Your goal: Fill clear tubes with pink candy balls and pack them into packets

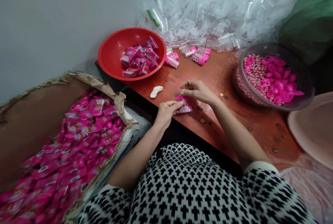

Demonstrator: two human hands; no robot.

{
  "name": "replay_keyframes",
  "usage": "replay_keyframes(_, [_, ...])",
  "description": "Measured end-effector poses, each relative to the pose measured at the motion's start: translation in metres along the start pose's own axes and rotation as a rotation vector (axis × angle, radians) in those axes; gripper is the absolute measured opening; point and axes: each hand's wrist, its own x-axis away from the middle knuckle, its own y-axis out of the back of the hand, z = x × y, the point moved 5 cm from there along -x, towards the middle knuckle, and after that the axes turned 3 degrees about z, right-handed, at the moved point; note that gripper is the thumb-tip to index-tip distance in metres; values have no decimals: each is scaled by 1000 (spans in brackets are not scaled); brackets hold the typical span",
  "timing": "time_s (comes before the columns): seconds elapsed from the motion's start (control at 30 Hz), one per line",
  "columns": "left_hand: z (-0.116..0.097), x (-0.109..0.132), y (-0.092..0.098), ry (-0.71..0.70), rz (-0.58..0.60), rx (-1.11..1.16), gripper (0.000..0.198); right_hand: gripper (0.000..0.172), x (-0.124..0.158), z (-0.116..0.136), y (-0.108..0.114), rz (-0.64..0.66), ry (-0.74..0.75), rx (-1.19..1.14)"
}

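Above the wooden table edge, my left hand (pixel 166 112) grips the lower side of a small pink printed packet (pixel 185 104). My right hand (pixel 198 91) is over the packet, with its fingertips pinching the packet's top corner. A small white cloth scrap (pixel 156 92) lies on the red-brown tabletop (pixel 223 127) to the left of my hands. The packet's contents are hidden by its printing and my fingers.
A red bowl (pixel 131 53) holds pink packets, and a clear bowl (pixel 273 76) holds pink balls and caps. A cardboard box (pixel 52 113) of pink packets stands at left. Clear plastic tubes (pixel 203 9) are heaped behind the table, and a pale pink tray (pixel 314 130) lies at right.
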Motion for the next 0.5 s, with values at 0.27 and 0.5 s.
replay_keyframes(0.27, [-5, 3, 13, -35, -189, 219, 48, 48, -111, 32, -1, -274, -62, 867])
replay_keyframes(0.5, [-14, -4, 22, -9, -285, 483, 23, 29, -108, 12, 8, -280, -59, 752])
